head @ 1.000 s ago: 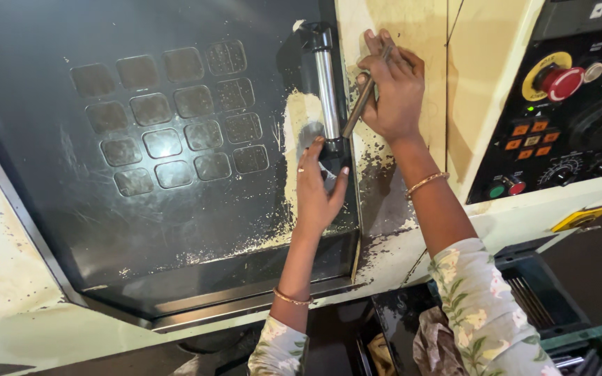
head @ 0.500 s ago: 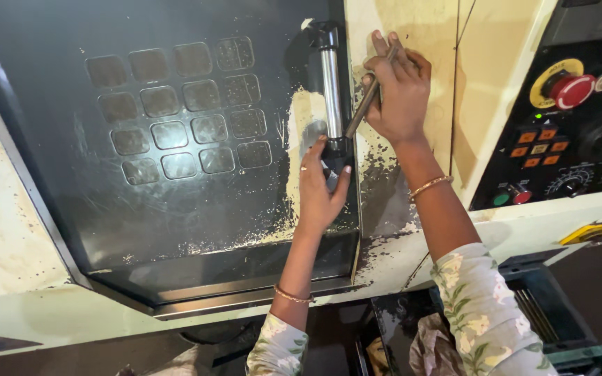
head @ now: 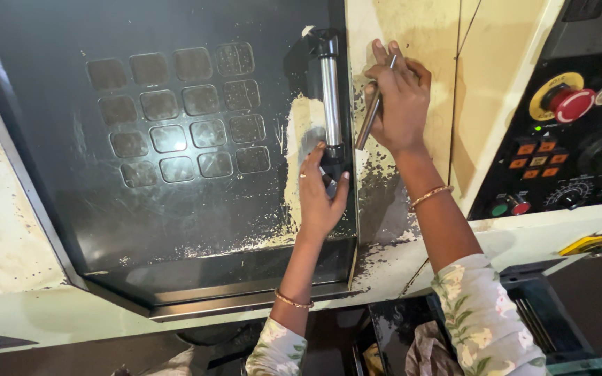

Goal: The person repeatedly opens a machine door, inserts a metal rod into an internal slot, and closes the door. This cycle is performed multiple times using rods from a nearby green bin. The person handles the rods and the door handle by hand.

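Door handle [head: 329, 97] on machine door [head: 175, 160] right edge; left hand [head: 320, 195] at handle base. Right hand [head: 400, 101] with metal rod [head: 368, 118] right of handle. Control panel [head: 566, 139] far right.

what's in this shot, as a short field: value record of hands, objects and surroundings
left hand: grips the lower end of the door handle
right hand: pressed against the cream panel, holding a metal rod
door: dark, with a grid of small windows, paint worn off near the handle
control panel: at right, red round button, orange keys, knobs
wrists: a bangle on each
sleeves: floral
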